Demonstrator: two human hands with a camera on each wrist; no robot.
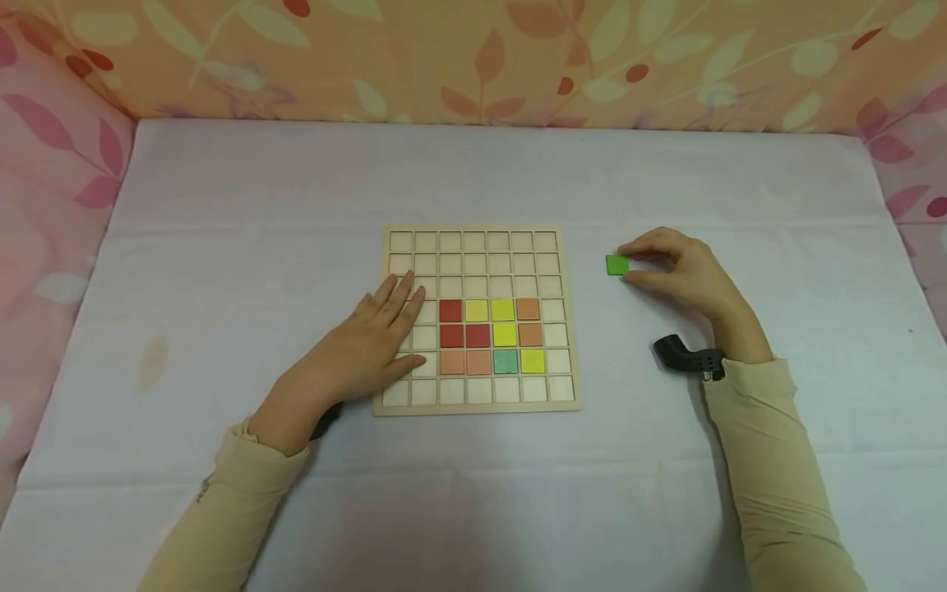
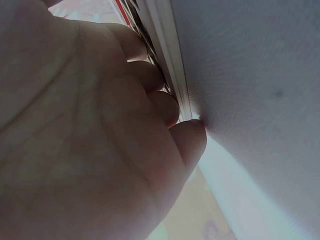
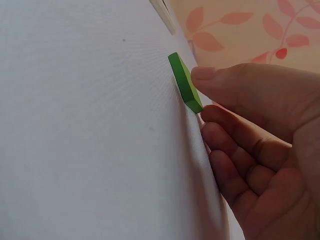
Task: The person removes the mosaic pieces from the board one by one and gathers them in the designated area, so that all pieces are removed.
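Note:
A square wooden grid board lies on the white cloth, with coloured square tiles in its lower middle cells. My left hand rests across the board's left side, fingers spread and fairly straight, covering some left cells. In the left wrist view, its fingertips are at the board's edge. To the right of the board, my right hand pinches a bright green square tile between thumb and index finger. The right wrist view shows that green tile low over the cloth, slightly tilted, with the other fingers curled beneath.
On the board sit red tiles, yellow tiles, orange tiles and one teal tile. A black wrist device sticks out from the right sleeve. Patterned fabric walls border the table's back and sides.

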